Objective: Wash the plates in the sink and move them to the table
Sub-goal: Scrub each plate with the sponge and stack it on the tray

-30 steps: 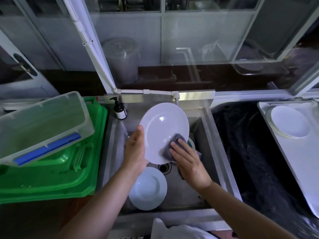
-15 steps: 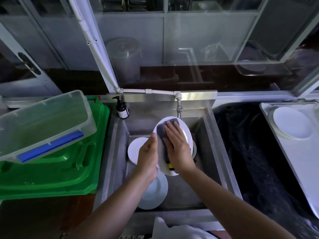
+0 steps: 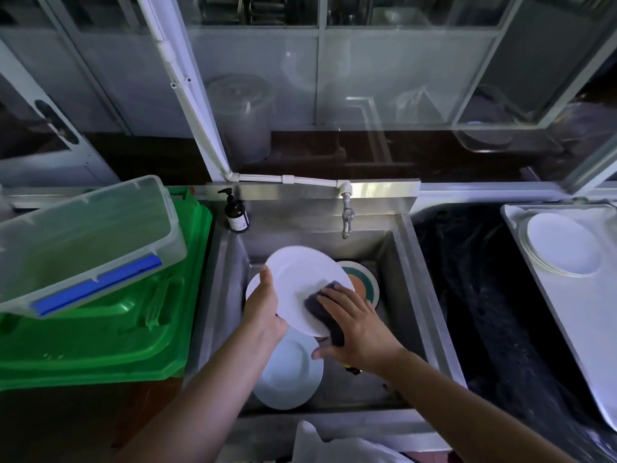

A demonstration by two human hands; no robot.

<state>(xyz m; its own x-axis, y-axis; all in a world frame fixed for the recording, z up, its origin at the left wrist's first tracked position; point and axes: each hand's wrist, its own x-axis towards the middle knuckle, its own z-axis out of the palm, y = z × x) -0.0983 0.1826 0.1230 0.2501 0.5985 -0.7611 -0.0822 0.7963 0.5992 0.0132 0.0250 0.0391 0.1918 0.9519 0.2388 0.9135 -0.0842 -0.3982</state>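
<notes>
**Scrubbing a plate over the sink, more plates waiting**

From the head camera, the one view there was, the person stood at the steel sink (image 3: 414, 262) with a white plate (image 3: 300, 282) held tilted above the basin. The left hand (image 3: 263, 305) gripped the plate by its left rim, thumb on the face and fingers curled out of sight behind. The right hand (image 3: 354, 325) pressed a dark sponge (image 3: 320, 305) against the lower right part of the plate's face, fingers laid over the sponge and the thumb tucked under the plate's edge. The tap (image 3: 347, 218) hung above the basin; I could not tell whether water was running.

Down in the basin lay another white plate (image 3: 287, 372), partly under the held one, and the edge of a third (image 3: 253, 289) showed behind the left hand. A green-rimmed dish (image 3: 367, 282) sat at the back, just beside the held plate. A soap bottle (image 3: 236, 215) stood on the sink's back left corner.

Well apart to the right, past a dark covered stretch, a pale table (image 3: 574, 322) carried a stack of white plates (image 3: 561, 245).

By my reckoning the washing step was in hand, with the carrying over not yet begun for this plate. The next move looked to call for rinsing the plate, a firm two-handed or rim grip on a surface likely slippery with soap, and then a reach across to the stack on the right.
</notes>
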